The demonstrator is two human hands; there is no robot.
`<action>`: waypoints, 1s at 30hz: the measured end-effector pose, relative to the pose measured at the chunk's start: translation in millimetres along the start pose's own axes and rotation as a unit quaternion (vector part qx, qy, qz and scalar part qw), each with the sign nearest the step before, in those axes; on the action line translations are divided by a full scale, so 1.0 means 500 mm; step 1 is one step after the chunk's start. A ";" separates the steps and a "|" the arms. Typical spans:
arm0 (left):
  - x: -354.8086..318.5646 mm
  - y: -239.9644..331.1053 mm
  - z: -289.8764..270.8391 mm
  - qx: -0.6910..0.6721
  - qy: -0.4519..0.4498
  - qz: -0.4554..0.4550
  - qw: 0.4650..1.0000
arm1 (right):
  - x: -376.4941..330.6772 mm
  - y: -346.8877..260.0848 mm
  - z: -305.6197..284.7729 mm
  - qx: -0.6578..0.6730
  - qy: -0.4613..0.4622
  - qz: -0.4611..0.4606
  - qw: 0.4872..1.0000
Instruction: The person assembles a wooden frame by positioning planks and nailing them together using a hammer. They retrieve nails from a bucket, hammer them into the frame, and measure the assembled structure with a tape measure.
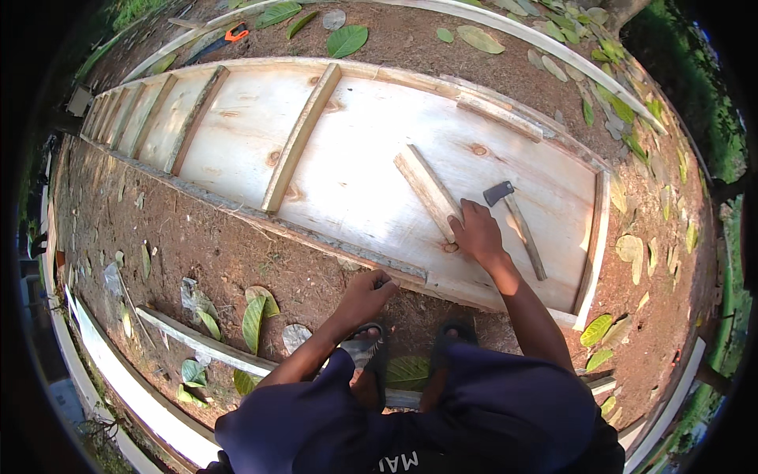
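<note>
- Short, pale, straight-edged wooden piece [425,189]: lay on a long, light plywood panel with wooden edging [371,170]; its long axis ran obliquely, the far end pointing forward and left.
- Relation to hands: its near end met the right hand [479,231]; the left hand [365,299] was apart, nearer the body.
- Right hand: pinched the near end, forearm reaching forward and left.
- Left hand: fingers curled beside the panel's near edge; whether they enclosed anything could not be told.
- Dark-headed hatchet with a wooden handle [525,235]: lay right of the piece, roughly parallel.
</note>
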State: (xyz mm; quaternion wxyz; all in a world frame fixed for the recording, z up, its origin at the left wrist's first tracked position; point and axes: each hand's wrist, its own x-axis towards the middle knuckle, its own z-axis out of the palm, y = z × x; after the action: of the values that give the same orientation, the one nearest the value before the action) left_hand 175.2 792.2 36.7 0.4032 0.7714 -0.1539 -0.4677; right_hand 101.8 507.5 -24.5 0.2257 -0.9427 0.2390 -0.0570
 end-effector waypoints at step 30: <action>0.249 0.146 -0.052 -0.243 -0.055 -0.007 0.968 | -0.222 -0.047 -0.053 0.144 0.017 -0.028 0.989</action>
State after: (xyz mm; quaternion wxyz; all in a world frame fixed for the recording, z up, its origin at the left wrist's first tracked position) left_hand 271.6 682.3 24.1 0.5663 0.6241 -0.0525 -0.5358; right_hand 8.4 568.4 9.7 0.3530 -0.9057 0.2059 -0.1129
